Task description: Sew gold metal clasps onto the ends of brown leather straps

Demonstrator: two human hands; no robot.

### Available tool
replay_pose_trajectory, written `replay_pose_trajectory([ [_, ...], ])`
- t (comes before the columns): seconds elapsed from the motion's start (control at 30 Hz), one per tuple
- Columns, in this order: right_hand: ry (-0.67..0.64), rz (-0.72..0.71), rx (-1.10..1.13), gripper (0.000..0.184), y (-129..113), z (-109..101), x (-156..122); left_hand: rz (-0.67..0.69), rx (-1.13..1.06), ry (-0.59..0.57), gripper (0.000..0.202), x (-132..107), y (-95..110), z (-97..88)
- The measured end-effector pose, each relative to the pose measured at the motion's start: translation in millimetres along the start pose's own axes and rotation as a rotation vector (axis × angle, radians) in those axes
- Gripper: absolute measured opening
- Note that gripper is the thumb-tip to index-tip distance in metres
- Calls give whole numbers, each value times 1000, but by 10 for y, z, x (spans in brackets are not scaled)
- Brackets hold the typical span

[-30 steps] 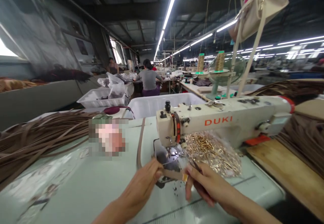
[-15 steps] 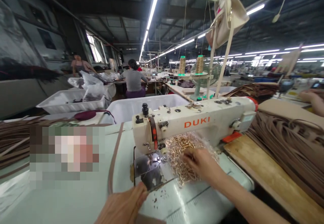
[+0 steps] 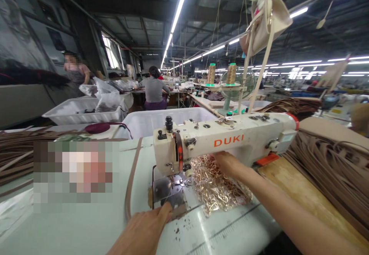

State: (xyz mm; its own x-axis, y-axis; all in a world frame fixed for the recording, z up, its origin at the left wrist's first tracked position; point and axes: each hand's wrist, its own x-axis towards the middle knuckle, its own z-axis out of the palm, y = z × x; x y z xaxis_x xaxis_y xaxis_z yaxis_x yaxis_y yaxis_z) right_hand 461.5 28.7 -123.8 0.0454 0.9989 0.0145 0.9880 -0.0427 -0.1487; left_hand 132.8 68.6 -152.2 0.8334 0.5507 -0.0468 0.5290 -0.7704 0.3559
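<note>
My left hand (image 3: 148,224) is closed at the front of the sewing machine's metal needle plate (image 3: 165,187), thumb and fingers together on a short brown strap end (image 3: 179,211). A long brown strap (image 3: 131,182) curves down the table towards this hand. My right hand (image 3: 229,165) reaches under the arm of the white sewing machine (image 3: 201,143). It touches a heap of shiny gold-coloured snap hooks (image 3: 216,197) lying in clear plastic on the machine bed. Its fingertips are hidden among the hooks and below the machine arm.
Bundles of brown straps (image 3: 323,159) lie at the right, beside a worn wooden board (image 3: 284,178). White tubs (image 3: 135,122) stand behind the machine. Thread cones (image 3: 211,74) and a hanging beige bag (image 3: 273,20) are above. Two people (image 3: 157,87) are farther back.
My right hand has moved farther back and up into the hooks, under the machine arm. My left hand has shifted slightly right, and the strap end now shows beside it. The view has turned slightly left.
</note>
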Motion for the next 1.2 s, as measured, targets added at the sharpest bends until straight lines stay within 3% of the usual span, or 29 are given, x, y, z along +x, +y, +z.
replay_pose_trajectory([
  [0.13,-71,-41,15,15,47,-88,-31,-15,-16,-37,31,99,94,-15],
  [0.27,-121,-87,9,6,41,-95,7,-80,-79,-31,33,139,138,-77],
  [0.4,-39,-40,-3,6,40,-154,-37,-85,-122,-6,31,172,120,-85],
  [0.5,100,32,-5,13,-129,-174,-223,-71,-241,75,32,185,125,-62],
  [0.6,158,-41,100,20,-553,-38,-467,-83,-347,161,32,161,151,-29],
  [0.67,212,-123,372,21,-900,118,-588,-83,-392,188,28,125,166,-10],
  [0.8,287,15,641,27,-1388,392,-627,-89,-415,215,27,49,169,-3],
  [1.0,322,30,793,26,-1524,567,-540,-71,-323,226,26,-3,145,-17],
  [1.2,478,-43,643,25,-1633,905,-568,-88,-248,196,24,3,155,6],
])
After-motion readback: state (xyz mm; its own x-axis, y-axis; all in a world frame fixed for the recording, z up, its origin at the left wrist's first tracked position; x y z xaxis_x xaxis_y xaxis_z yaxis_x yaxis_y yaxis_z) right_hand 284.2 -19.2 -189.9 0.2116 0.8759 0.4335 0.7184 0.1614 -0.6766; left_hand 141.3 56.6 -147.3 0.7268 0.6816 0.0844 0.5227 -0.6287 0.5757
